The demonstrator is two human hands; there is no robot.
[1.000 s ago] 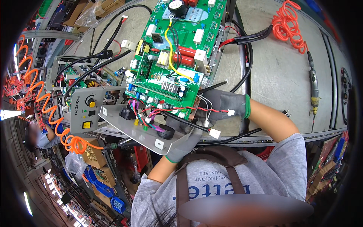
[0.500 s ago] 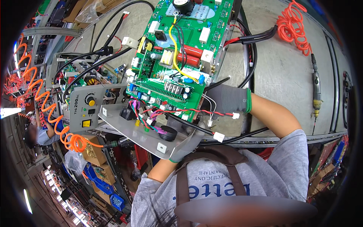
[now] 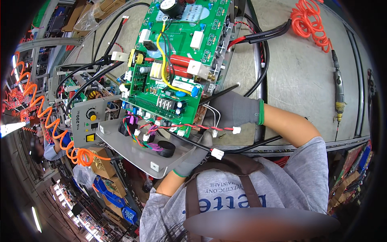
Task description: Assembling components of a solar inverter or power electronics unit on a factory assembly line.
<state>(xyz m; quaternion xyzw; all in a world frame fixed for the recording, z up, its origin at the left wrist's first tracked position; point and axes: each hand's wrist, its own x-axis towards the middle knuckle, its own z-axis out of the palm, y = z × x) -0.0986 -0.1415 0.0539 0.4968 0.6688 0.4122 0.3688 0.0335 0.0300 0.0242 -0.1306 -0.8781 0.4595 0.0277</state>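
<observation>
It's an electronics assembly workshop: a green, component-packed circuit board (image 3: 181,44) over a grey metal tabletop (image 3: 298,88), a coiled orange hose (image 3: 304,29) feeding a slim grey-and-yellow hand tool (image 3: 339,88), and (down low left!) blue plastic parts bins (image 3: 107,197).

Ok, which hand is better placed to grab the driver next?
Probably right: the right hand is nearer the driver, which lies to its right; the left hand is at the bent grey panel.
</observation>
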